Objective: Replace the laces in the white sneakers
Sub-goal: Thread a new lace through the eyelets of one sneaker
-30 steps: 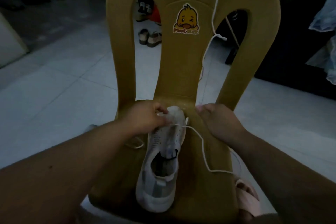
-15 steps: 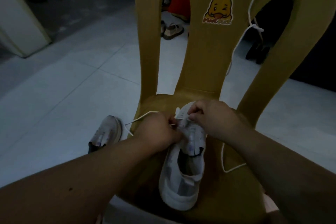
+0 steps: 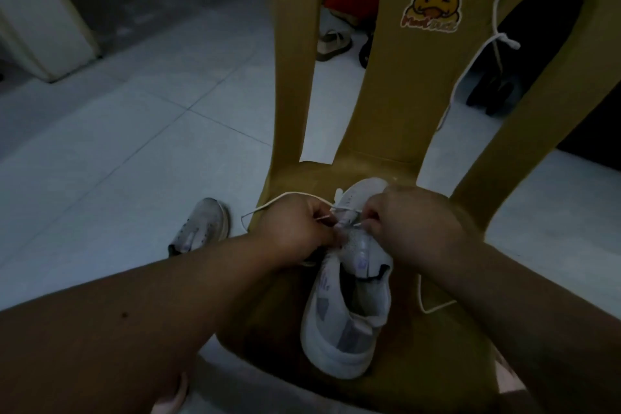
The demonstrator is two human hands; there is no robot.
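Observation:
A white sneaker (image 3: 346, 323) lies on the seat of a yellow plastic chair (image 3: 396, 131), toe pointing at the backrest. Both hands meet over its front eyelets. My left hand (image 3: 295, 228) pinches a white lace (image 3: 268, 205) whose loop trails off the seat's left edge. My right hand (image 3: 413, 222) pinches the lace at the eyelets on the right side; another stretch of lace (image 3: 425, 299) loops on the seat under my right forearm. The second white sneaker (image 3: 201, 227) lies on the floor left of the chair.
Another white lace (image 3: 470, 74) hangs down the chair's backrest beside a duck sticker (image 3: 433, 0). Sandals (image 3: 334, 44) and dark shoes (image 3: 494, 94) sit on the tiled floor behind the chair. A pale cabinet (image 3: 40, 10) stands at the far left.
My right hand came in from the seat's right side onto the sneaker's front eyelets beside the left hand. The view swung left, bringing the floor sneaker into sight.

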